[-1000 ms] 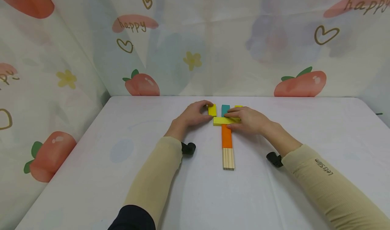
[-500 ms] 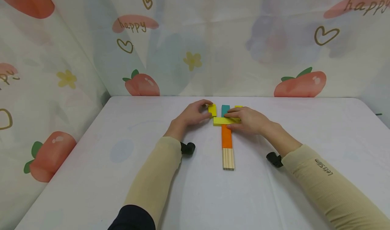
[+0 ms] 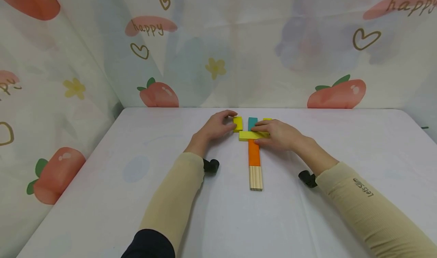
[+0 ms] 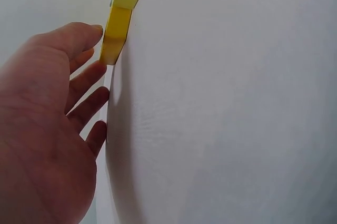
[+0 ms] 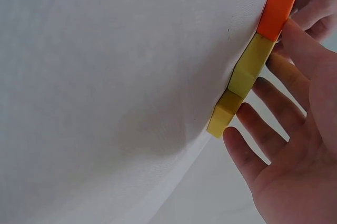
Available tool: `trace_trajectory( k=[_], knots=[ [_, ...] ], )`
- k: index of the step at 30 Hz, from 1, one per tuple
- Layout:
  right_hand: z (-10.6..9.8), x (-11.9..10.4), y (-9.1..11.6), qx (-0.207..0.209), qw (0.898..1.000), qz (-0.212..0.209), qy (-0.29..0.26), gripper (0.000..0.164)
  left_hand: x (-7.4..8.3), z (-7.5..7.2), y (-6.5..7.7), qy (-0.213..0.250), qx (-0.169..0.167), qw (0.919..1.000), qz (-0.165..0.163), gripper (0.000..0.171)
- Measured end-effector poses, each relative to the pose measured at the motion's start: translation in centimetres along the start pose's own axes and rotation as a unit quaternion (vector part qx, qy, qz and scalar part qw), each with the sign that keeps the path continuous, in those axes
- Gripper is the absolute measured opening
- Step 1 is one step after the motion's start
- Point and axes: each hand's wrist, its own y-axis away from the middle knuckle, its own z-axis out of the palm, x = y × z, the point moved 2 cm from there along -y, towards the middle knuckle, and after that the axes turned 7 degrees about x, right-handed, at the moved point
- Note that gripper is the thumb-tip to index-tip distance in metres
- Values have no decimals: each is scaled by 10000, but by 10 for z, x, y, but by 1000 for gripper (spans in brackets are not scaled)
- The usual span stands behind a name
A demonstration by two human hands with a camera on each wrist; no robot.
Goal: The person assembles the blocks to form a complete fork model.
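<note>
Flat wooden blocks form a pattern on the table. A yellow crosswise block [image 3: 248, 136] lies between a teal block [image 3: 252, 123] and an orange block [image 3: 254, 153], with a bare-wood block [image 3: 255, 178] below. My left hand [image 3: 216, 126] is beside a short yellow block [image 3: 238, 124], thumb at its left side, fingers loosely bent near its far end. My right hand [image 3: 281, 134] rests over the crosswise block's right end with fingers extended. In the right wrist view its fingers lie along the yellow blocks, thumb near the orange block [image 5: 280, 8]. Another short yellow block [image 3: 267, 119] is mostly hidden behind it.
The white-covered table [image 3: 102, 212] surrounds the blocks. Its far edge meets a printed cloth backdrop [image 3: 252, 53] just beyond them, and more cloth hangs at the left. A small black wrist camera [image 3: 211, 166] is at my left cuff, another [image 3: 308, 179] at my right.
My left thumb has shifted from the near end of the left yellow block up to its side, and the index finger has lifted slightly. My right hand and the blocks look unchanged.
</note>
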Motion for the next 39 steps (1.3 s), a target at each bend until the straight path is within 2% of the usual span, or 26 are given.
trace_trajectory(
  k=[10, 25, 39],
  knots=[
    [1, 1, 0, 0, 10000, 30, -6, 50, 0, 3, -1, -120, -19, 9997, -210, 40],
    [1, 0, -1, -49, 9999, 95, 73, 51, -1, 4, -2, -145, -7, 9999, -82, 40],
    [1, -1, -1, -38, 9999, 79, 86, 50, -1, 5, -1, -185, -79, 9995, -232, 39]
  ],
)
